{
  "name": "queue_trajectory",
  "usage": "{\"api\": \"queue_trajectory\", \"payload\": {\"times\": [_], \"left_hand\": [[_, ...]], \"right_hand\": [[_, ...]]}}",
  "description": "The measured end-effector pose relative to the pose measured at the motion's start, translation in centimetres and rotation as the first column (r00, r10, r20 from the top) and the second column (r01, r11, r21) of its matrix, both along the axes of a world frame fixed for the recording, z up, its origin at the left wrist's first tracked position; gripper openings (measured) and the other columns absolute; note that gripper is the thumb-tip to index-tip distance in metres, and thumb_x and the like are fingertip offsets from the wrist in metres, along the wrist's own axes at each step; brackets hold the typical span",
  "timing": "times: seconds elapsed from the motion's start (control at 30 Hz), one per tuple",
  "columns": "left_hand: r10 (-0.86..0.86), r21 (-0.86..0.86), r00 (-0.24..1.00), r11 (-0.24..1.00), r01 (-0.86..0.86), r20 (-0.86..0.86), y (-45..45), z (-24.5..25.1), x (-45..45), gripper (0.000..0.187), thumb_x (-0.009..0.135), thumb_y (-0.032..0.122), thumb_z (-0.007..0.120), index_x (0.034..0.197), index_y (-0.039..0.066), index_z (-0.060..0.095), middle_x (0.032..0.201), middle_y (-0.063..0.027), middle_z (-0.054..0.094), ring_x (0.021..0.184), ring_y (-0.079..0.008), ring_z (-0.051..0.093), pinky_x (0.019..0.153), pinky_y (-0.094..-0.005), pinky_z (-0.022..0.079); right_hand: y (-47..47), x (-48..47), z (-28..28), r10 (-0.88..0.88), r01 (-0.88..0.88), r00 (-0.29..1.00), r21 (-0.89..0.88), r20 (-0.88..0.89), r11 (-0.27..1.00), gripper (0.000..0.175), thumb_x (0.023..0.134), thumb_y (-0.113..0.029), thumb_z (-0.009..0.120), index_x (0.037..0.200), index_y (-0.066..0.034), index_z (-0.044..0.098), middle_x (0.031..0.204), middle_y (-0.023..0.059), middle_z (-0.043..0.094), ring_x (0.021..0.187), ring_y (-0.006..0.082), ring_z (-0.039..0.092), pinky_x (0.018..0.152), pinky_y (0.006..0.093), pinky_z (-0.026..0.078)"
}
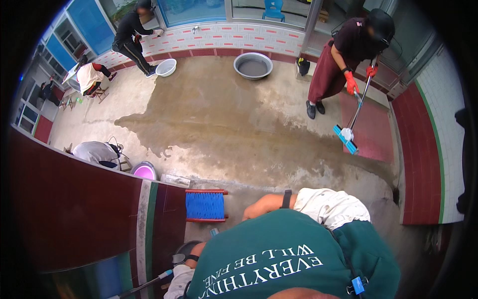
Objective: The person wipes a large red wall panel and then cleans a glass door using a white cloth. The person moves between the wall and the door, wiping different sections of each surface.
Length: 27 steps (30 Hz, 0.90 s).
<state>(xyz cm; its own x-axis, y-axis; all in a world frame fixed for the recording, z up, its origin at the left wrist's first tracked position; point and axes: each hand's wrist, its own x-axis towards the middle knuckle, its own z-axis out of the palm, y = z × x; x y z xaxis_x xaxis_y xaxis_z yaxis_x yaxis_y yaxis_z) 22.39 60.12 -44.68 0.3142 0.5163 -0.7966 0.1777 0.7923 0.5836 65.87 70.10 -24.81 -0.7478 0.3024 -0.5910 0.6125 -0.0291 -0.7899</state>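
My right hand (261,207) reaches across in front of my green shirt, a black band at the wrist; its fingers are hidden behind my torso. Of my left hand (199,248), only a bit of skin beyond another black band shows, and the shirt hides the rest. What either hand touches cannot be seen. A dark round container (186,247) lies just beside the left hand. A metal pole with a light-blue section (165,274) slants at the lower left. A small light-blue piece (214,232) shows between the hands. Ahead stands a low stool with a blue woven seat (205,205).
At the upper right a person in red gloves holds a squeeze mop (345,139). Wet concrete (209,112) spreads ahead, with a grey metal basin (253,76) and a white basin (166,68) by the tiled wall. Several people work at left, beyond a dark red wall (74,209).
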Motion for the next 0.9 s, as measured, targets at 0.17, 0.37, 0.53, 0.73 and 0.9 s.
{"api": "queue_trajectory", "payload": {"times": [0.17, 0.37, 0.53, 0.73, 0.9], "left_hand": [[-0.048, -0.014, 0.999, 0.999, 0.048, 0.014, 4.6, -0.2, 3.9, 0.045, 0.105, 0.020, 0.056, 0.145, -0.001, 0.054, 0.146, -0.0153, 0.057, 0.135, -0.0219, 0.052, 0.114, -0.0348, 0.039], [-0.248, 0.017, 0.969, 0.969, 0.247, 0.019, 14.5, 4.2, 6.7, 0.049, 0.102, 0.022, 0.061, 0.145, 0.001, 0.053, 0.145, -0.0130, 0.058, 0.134, -0.0196, 0.052, 0.113, -0.0335, 0.040], [-0.796, 0.392, 0.588, 0.592, 0.704, 0.147, 27.4, 5.0, 13.4, 0.069, 0.082, 0.027, 0.085, 0.141, 0.008, 0.056, 0.134, -0.0087, 0.064, 0.123, -0.0194, 0.057, 0.107, -0.0351, 0.045], [-0.952, 0.396, 0.295, 0.304, 0.867, 0.084, 37.6, -2.7, 18.3, 0.077, 0.078, 0.029, 0.087, 0.145, 0.009, 0.053, 0.142, -0.0100, 0.059, 0.131, -0.0222, 0.054, 0.111, -0.0356, 0.042], [-0.899, 0.198, 0.282, 0.360, 0.912, 0.336, 41.8, -4.8, 19.0, 0.079, 0.076, 0.027, 0.087, 0.145, 0.010, 0.053, 0.144, -0.0112, 0.057, 0.136, -0.0230, 0.049, 0.113, -0.0365, 0.040]], "right_hand": [[2.3, 6.1, 3.9, -0.342, 0.283, 0.838, -0.197, -0.426, 0.939, 0.034, 0.103, -0.030, 0.063, 0.124, -0.0051, 0.071, 0.121, 0.0146, 0.073, 0.115, 0.0246, 0.067, 0.101, 0.0363, 0.049], [8.0, 8.1, 5.8, -0.260, 0.276, 0.844, -0.035, -0.469, 0.960, 0.034, 0.104, -0.025, 0.061, 0.128, -0.0017, 0.068, 0.126, 0.0174, 0.070, 0.123, 0.0277, 0.064, 0.105, 0.0400, 0.046], [11.4, 8.9, 5.5, -0.313, 0.340, 0.896, 0.036, -0.315, 0.940, 0.037, 0.105, -0.029, 0.059, 0.130, -0.0031, 0.066, 0.128, 0.0189, 0.068, 0.125, 0.0305, 0.063, 0.105, 0.0417, 0.047], [15.5, 10.6, 5.3, -0.447, 0.479, 0.844, 0.043, -0.298, 0.876, 0.040, 0.104, -0.030, 0.062, 0.130, -0.0002, 0.065, 0.126, 0.0171, 0.068, 0.123, 0.0275, 0.063, 0.105, 0.0387, 0.046], [18.6, 11.9, 4.1, -0.524, 0.544, 0.787, -0.032, -0.326, 0.838, 0.044, 0.104, -0.033, 0.062, 0.132, 0.0004, 0.064, 0.126, 0.0174, 0.068, 0.124, 0.0290, 0.063, 0.106, 0.0389, 0.045]]}}
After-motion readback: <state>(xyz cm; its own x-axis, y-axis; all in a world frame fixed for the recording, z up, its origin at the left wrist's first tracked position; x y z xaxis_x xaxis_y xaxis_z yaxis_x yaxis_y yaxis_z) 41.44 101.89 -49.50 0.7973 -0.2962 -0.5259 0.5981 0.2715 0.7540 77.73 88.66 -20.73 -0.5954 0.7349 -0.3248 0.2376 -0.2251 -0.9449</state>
